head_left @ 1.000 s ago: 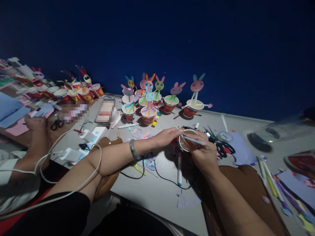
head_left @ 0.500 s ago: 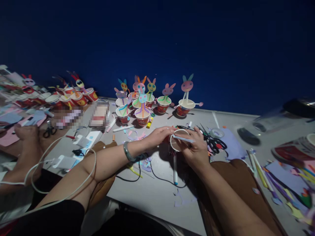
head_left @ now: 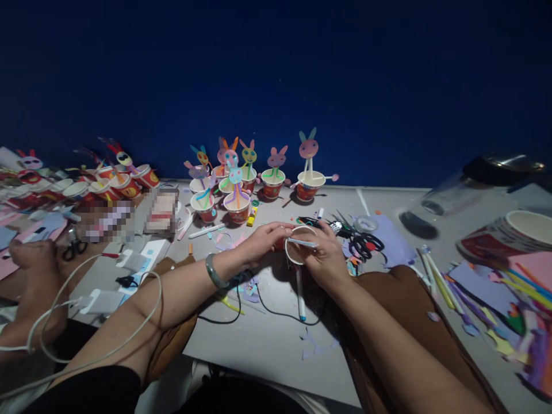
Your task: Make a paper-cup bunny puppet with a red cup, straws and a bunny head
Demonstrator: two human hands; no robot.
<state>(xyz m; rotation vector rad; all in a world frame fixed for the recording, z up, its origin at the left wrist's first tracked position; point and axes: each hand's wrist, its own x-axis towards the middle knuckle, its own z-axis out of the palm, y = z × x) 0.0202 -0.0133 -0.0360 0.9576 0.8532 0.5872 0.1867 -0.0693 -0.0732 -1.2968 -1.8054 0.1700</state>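
A paper cup (head_left: 295, 255) with a white rim is held tilted between my two hands, its mouth facing me. My left hand (head_left: 268, 240), with a bangle at the wrist, has its fingers pressed on the cup's far left side. On the other side my right hand (head_left: 330, 256) grips the cup, fingers round its wall. A thin pale stick or strip (head_left: 303, 242) lies across the mouth by my right thumb; its exact kind is unclear. Just below the cup a white marker with a blue end (head_left: 301, 296) lies on the table.
Several cups with paper rabbit figures (head_left: 237, 198) stand along the back. Black-handled scissors (head_left: 366, 244), a tape roll (head_left: 365, 223) and purple paper (head_left: 394, 241) lie right. A clear jar (head_left: 448, 195) and a large paper bucket (head_left: 495, 236) stand further right. Another person's hand (head_left: 32, 253) rests left.
My view has turned slightly right, so the scene sits further left. Both hands keep hold of the cup, with little other movement.
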